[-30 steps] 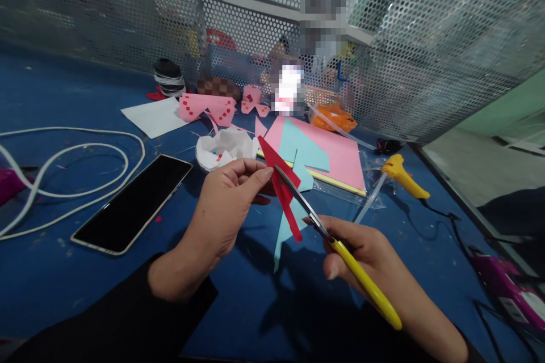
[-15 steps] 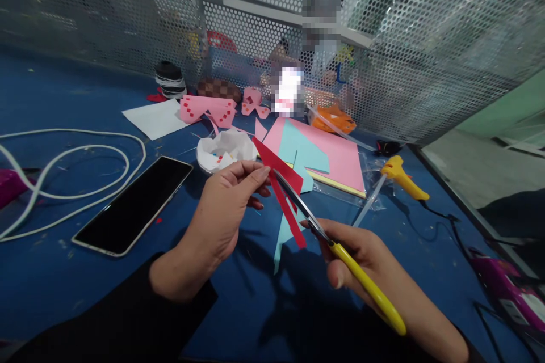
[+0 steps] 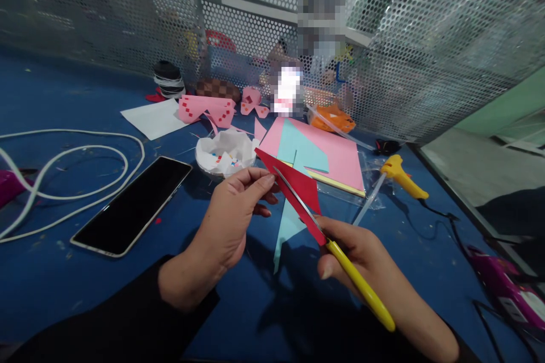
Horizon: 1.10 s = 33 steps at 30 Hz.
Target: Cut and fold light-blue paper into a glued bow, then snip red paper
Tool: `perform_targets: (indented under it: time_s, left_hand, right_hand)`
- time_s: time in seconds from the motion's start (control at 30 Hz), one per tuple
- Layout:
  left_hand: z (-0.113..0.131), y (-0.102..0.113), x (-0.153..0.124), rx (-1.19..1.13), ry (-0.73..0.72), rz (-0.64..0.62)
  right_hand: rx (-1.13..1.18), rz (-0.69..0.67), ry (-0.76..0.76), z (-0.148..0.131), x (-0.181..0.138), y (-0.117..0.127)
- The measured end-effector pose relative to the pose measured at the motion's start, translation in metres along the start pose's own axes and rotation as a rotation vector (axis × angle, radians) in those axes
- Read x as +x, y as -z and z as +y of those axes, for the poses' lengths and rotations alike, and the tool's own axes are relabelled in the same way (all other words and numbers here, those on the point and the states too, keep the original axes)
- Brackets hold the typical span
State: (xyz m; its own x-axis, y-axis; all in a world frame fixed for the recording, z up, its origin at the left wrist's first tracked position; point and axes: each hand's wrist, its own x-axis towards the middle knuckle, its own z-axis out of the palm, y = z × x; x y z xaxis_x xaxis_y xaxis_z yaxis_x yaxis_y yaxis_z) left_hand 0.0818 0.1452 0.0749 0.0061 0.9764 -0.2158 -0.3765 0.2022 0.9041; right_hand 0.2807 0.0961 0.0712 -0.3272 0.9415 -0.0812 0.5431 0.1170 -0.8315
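My left hand (image 3: pixel 230 215) pinches a red paper piece (image 3: pixel 303 188) by its left edge, above the blue table (image 3: pixel 63 272). My right hand (image 3: pixel 361 261) grips yellow-handled scissors (image 3: pixel 340 264), whose blades lie across the red paper. Below them a light-blue paper sliver (image 3: pixel 286 229) lies on the table. Both sleeves are black.
A black phone (image 3: pixel 131 204) and a white cable (image 3: pixel 63 164) lie at the left. A crumpled white paper (image 3: pixel 225 150), pink cut-outs (image 3: pixel 206 108), a stack of pink and light-blue sheets (image 3: pixel 336 159), a yellow glue gun (image 3: pixel 400 173) and a perforated metal screen (image 3: pixel 426 39) lie further back. A purple device (image 3: pixel 506 289) sits at the right.
The red paper has turned flatter and shows a wider face. The scissors have slid further along it and the dangling red strip no longer hangs below.
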Motion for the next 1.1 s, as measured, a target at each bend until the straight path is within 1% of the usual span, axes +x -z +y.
perform_targets:
  time_s: [0.2,0.47,0.63,0.87,1.0,1.1]
  left_hand:
    - [0.0000,0.0002,-0.0001,0.068,-0.053,-0.021]
    - [-0.0004,-0.0015,-0.0013,0.126,-0.056,-0.042]
    - [-0.0001,-0.0017,-0.0009,0.140,-0.064,-0.048]
    - [0.0026,0.0008,0.0014,0.147,-0.123,0.000]
    - [0.0026,0.0016,0.0027,0.178,-0.138,-0.003]
    - [0.0028,0.0018,0.0035,0.172,-0.134,-0.007]
  right_hand:
    - [-0.003,0.000,0.006,-0.0027,0.0008,0.0017]
    - [0.014,0.005,-0.001,-0.0045,0.0003,0.0013]
    - [0.066,-0.016,-0.006,-0.0046,0.0012,0.0009]
    - [0.053,-0.011,0.010,-0.0022,0.0014,0.0010]
    - [0.023,-0.020,-0.001,-0.0019,0.0005,0.0013]
    - [-0.009,0.002,-0.003,0.0000,-0.0003,0.0010]
